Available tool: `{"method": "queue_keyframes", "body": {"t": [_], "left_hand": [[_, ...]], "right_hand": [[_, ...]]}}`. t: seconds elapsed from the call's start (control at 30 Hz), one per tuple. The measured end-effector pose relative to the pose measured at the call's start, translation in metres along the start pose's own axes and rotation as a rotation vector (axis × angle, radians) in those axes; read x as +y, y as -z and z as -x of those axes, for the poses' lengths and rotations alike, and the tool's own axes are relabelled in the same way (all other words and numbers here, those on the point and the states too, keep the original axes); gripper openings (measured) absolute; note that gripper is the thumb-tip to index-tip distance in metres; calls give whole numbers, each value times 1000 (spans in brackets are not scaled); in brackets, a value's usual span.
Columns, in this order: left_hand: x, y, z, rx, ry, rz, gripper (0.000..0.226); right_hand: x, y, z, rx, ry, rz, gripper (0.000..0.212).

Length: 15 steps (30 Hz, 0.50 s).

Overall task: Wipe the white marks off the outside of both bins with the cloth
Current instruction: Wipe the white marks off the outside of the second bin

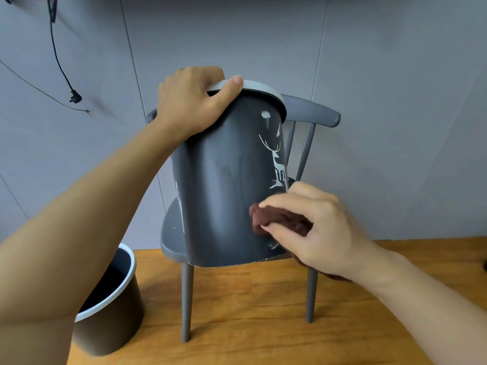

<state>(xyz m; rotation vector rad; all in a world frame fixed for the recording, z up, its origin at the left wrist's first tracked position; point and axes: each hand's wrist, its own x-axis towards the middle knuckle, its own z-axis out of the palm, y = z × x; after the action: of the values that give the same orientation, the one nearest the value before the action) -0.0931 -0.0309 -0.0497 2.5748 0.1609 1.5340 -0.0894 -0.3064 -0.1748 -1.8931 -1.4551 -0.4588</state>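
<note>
A dark grey bin (224, 185) with a light rim stands tilted on a grey chair seat. My left hand (192, 101) grips its rim at the top. My right hand (316, 225) holds a bunched brown cloth (279, 218) pressed against the bin's lower right side. White marks (266, 115) sit near the rim, a white deer drawing (278, 164) runs down the right side, and more white shows on the left edge (179, 196). A second dark bin (116, 312) with a light rim stands open on the floor at lower left, partly hidden by my left arm.
The grey chair (311, 114) stands against a grey panelled wall on a wooden floor (250, 306). A black cable with a plug (75, 97) hangs on the wall at upper left.
</note>
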Motion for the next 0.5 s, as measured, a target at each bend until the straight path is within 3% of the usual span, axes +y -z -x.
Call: {"method": "queue_keyframes", "body": {"t": [0.07, 0.27, 0.43, 0.5], "left_hand": [[0, -1, 0, -3, 0, 3, 59], [-6, 0, 0, 1, 3, 16, 60], [-5, 2, 1, 2, 0, 13, 60], [-4, 2, 1, 0, -2, 10, 59]], "right_hand": [[1, -4, 0, 4, -15, 29, 30], [4, 2, 21, -227, 124, 125, 17], [15, 5, 13, 75, -9, -44, 24], [16, 1, 7, 125, -27, -35, 30]]}}
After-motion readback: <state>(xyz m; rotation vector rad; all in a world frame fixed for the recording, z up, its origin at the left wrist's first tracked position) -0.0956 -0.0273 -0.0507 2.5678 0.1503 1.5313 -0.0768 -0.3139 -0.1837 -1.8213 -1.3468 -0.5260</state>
